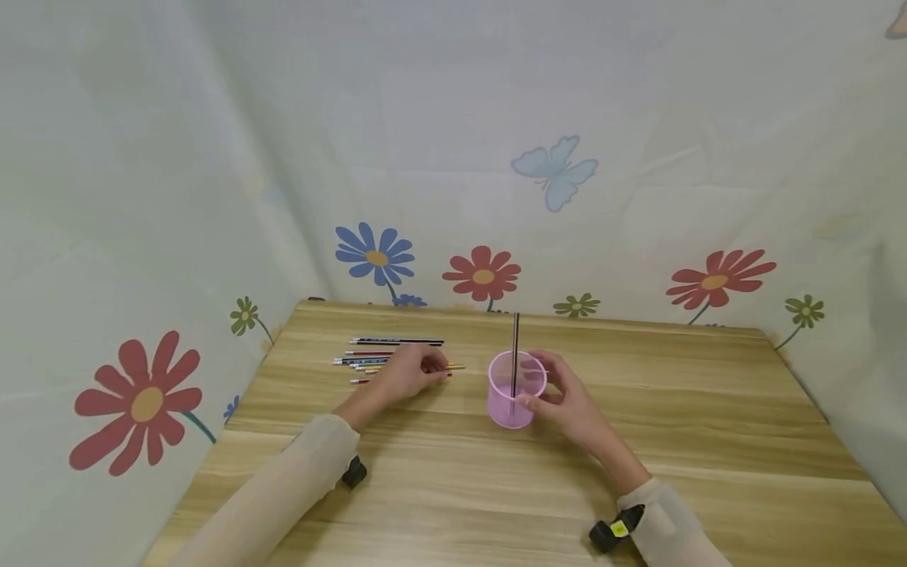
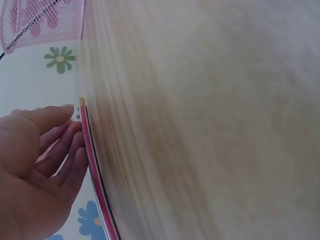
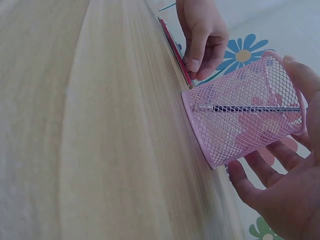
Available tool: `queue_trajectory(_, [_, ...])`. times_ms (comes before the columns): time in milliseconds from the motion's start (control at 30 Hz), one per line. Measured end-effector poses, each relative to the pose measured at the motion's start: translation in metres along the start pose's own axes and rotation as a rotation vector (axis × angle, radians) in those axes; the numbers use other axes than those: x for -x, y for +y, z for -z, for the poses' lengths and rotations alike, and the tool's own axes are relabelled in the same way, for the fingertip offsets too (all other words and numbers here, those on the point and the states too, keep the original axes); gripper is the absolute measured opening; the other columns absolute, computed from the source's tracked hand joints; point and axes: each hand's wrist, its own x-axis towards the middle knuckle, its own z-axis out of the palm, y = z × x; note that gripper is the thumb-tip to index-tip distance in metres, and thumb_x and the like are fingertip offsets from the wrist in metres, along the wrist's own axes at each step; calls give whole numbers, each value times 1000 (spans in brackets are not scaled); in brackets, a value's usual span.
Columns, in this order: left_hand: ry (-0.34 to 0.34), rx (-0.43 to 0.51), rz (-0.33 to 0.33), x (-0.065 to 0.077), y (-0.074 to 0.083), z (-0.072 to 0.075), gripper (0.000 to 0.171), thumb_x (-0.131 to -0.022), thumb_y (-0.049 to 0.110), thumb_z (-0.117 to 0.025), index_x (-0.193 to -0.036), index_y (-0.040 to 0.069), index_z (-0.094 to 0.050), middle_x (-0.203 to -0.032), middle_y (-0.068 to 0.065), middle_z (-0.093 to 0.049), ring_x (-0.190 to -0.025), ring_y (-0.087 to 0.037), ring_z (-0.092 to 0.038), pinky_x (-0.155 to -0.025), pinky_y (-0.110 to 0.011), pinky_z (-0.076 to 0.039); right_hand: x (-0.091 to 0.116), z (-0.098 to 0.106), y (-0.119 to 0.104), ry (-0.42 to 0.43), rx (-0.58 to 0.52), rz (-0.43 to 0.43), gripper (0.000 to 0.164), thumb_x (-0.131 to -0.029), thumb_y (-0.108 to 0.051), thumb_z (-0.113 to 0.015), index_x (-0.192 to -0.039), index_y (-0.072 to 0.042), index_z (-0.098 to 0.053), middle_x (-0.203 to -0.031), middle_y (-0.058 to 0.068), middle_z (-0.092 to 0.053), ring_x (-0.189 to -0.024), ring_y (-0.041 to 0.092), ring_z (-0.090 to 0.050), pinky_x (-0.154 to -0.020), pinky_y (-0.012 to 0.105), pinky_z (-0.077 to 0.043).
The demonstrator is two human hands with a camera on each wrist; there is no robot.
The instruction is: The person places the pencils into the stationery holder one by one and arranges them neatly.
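A pink mesh pencil cup (image 1: 501, 408) stands upright on the table with one dark pencil (image 1: 515, 339) leaning in it. My right hand (image 1: 570, 402) holds the cup from its right side, thumb near the rim and fingers round the back, as the right wrist view (image 3: 295, 185) also shows. My left hand (image 1: 407, 374) is over the right ends of several pencils (image 1: 364, 361) lying on the table. In the left wrist view, the fingertips of that hand (image 2: 40, 160) are right at a red pencil (image 2: 95, 160), with the thumb apart from the fingers.
The wood-grain table (image 1: 453, 488) ends at a back edge against a pale curtain (image 1: 453, 157) printed with flowers and a butterfly. Two dark pencils (image 1: 397, 342) lie at the back of the pencil group. Black straps with small devices (image 1: 616, 529) sit at both wrists.
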Motion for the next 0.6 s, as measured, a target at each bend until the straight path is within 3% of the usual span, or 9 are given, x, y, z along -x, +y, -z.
queue_trajectory(233, [-2,-100,-37,2,5,-1,7,-95,12,-81,-102,11,-78,-93,5,-72,-85,-7,-65,-79,-30,-58,1,1,-1,0,-13,7,72,-92,-1,-80,-155,-5,-44,-148,29,-52,-138,49,-48,-107,65,-47])
queue_trajectory(433, [-52,-161,-48,3,5,-2,9,-95,6,-77,-93,15,-76,-87,7,-66,-80,-8,-61,-73,-30,-55,0,2,0,3,-6,6,72,-93,-2,-80,-155,-6,-44,-148,31,-50,-137,52,-48,-107,65,-47])
queue_trajectory(600, [-81,-164,-44,4,2,-2,9,-95,6,-77,-93,14,-76,-86,7,-65,-79,-9,-60,-73,-28,-54,-1,0,1,-7,-8,-16,72,-93,-5,-81,-155,-10,-44,-150,28,-50,-137,50,-50,-108,65,-47])
